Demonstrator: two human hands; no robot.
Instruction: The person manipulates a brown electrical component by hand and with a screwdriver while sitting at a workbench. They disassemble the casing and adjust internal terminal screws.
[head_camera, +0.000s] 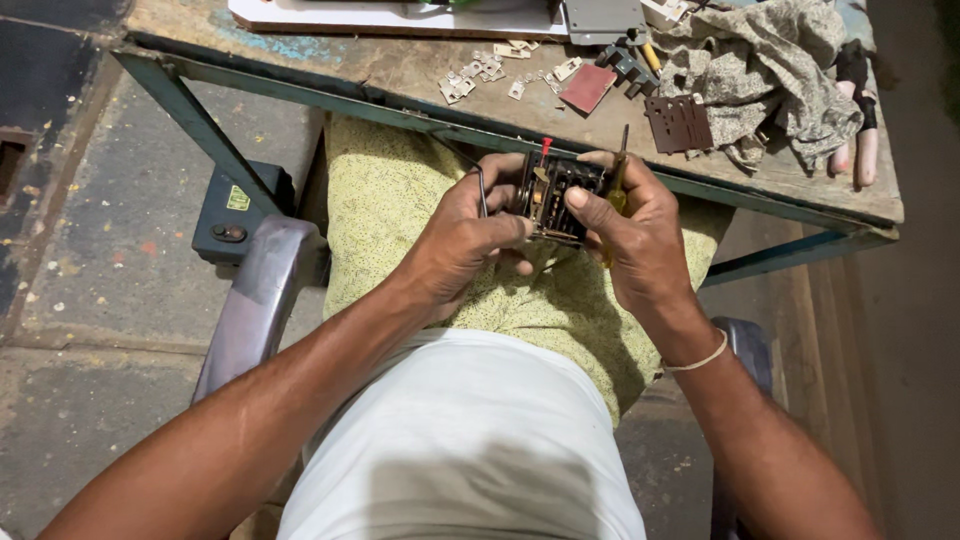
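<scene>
Over my lap I hold a small dark electrical switch block (556, 197) with brass contacts inside and a red tip at its top. My left hand (466, 235) grips its left side, and a thin black wire loops past the fingers. My right hand (634, 232) closes on the right side, thumb pressed on the block's face, and also holds a yellow-handled screwdriver (619, 183) whose shaft points up. The lower part of the block is hidden by my fingers.
A worn wooden workbench (420, 62) with a green metal frame stands in front. On it lie several small metal contacts (472, 75), a red plate (587, 87), a dark perforated plate (678, 123), a crumpled rag (760, 70), pliers (858, 110). A dark box (235, 212) sits on the floor at left.
</scene>
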